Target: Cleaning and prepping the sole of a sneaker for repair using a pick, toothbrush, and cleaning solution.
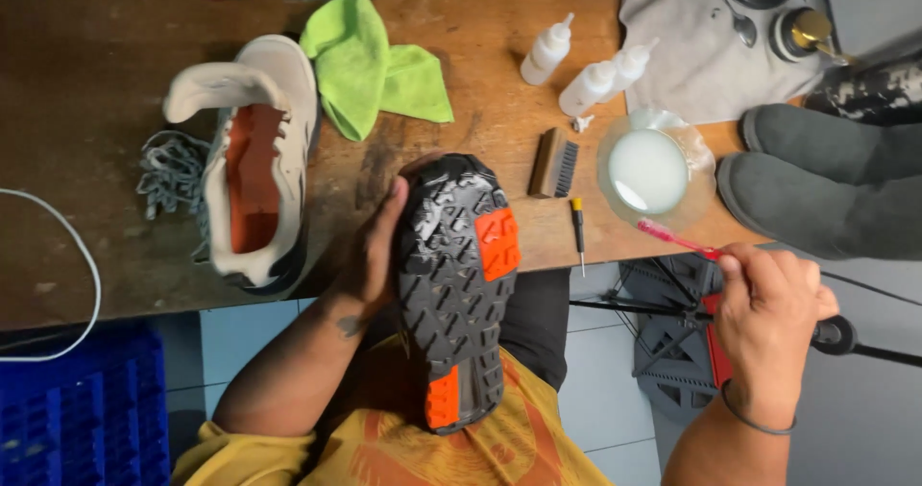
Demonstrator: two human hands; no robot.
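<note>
Two hands worked at the near edge of a scuffed wooden table [96, 140]. Closest to the body, a shoe [456, 289] lay sole up across the lap, its heel over the yellow shirt and its toe resting on the table edge; the tread was dark grey rubber cut into chunky angular lugs, with two smooth orange inserts. The left hand [373, 251] lay along the shoe's side, fingers spread and pressed flat to steady it, curled round the edge rather than clenched. The right hand [768, 303] was off to the side over the floor, closed in a pinch on the handle of a slim pink toothbrush [672, 238], whose head pointed toward a clear plastic bowl [653, 169] of milky liquid.

Farther in, a small screwdriver [578, 231] and a wooden bristle brush [555, 162] lay between shoe and bowl. To the left sat a second shoe [254, 159], beige, upright, unlaced, orange inside, with a tangle of grey laces [173, 174] beside it. Beyond lay a soft green cloth [370, 63], crumpled, and three white squeeze bottles [586, 68]. Grey felted boots [826, 179] lay at the right edge.
</note>
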